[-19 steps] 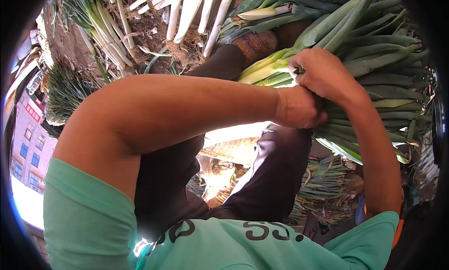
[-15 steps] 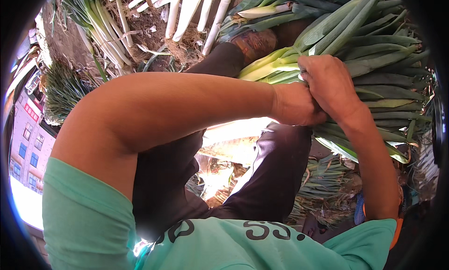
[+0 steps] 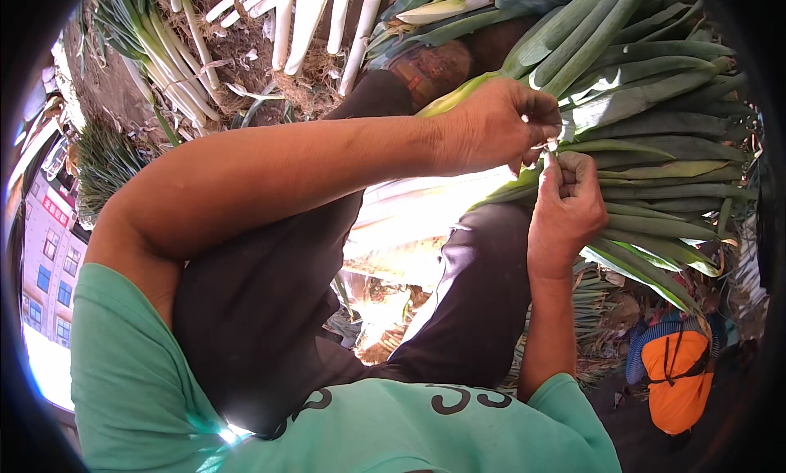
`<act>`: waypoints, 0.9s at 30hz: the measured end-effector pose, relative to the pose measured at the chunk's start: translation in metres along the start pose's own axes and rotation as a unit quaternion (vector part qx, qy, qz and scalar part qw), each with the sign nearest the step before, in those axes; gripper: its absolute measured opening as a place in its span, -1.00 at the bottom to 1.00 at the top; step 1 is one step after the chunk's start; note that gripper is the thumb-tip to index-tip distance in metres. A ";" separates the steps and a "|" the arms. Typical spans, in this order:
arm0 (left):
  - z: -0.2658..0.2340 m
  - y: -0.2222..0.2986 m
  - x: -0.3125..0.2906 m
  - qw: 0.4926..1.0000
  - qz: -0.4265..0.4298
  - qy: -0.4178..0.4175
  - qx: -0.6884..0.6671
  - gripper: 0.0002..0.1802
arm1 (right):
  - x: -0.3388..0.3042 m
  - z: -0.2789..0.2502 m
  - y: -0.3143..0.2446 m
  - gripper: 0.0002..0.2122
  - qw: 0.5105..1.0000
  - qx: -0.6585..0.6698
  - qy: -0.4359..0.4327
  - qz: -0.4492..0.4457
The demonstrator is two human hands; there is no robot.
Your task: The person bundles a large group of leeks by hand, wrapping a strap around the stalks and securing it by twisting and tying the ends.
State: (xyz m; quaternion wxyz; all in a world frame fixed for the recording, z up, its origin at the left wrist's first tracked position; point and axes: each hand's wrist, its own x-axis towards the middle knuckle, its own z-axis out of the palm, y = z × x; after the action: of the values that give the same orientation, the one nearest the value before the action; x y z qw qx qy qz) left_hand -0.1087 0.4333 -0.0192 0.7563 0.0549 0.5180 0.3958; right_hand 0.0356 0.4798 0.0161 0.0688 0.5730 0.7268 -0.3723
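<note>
A thick bundle of long green leeks lies across my lap, leaves fanning to the right. My left hand reaches across from the left and rests on top of the bundle, its fingers pinched on a thin pale tie. Just below it, my right hand is closed in a fist on the same tie, pressed against the leek stalks. The two hands nearly touch at the fingertips. My dark trousers and green shirt fill the lower picture.
More leeks with white stalks lie on the dirt ground at the top, and another bunch at the top left. A person in orange and blue crouches at the lower right. Trimmed leaves litter the ground.
My hands were clasped together on the bundle; now they have parted slightly, the left raised, the right lowered, with the tie between them.
</note>
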 end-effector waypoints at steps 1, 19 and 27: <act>-0.003 0.002 0.003 0.999 -0.038 0.008 0.024 -0.86 | -0.003 -0.002 0.000 -0.92 1.000 -0.002 -0.009 0.014; -0.003 -0.015 0.018 0.995 0.023 -0.038 0.093 -0.86 | -0.010 -0.015 0.010 -0.87 0.978 -0.093 -0.014 -0.184; -0.005 -0.013 0.023 0.996 -0.032 -0.055 0.061 -0.88 | -0.003 -0.014 0.006 -0.87 0.921 -0.264 -0.072 -0.278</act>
State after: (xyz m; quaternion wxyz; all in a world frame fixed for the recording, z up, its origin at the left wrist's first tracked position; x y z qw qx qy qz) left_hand -0.1018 0.4376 -0.0447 0.7912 0.1062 0.5004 0.3352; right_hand 0.0463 0.4862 0.0253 0.1630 0.2805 0.9219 -0.2116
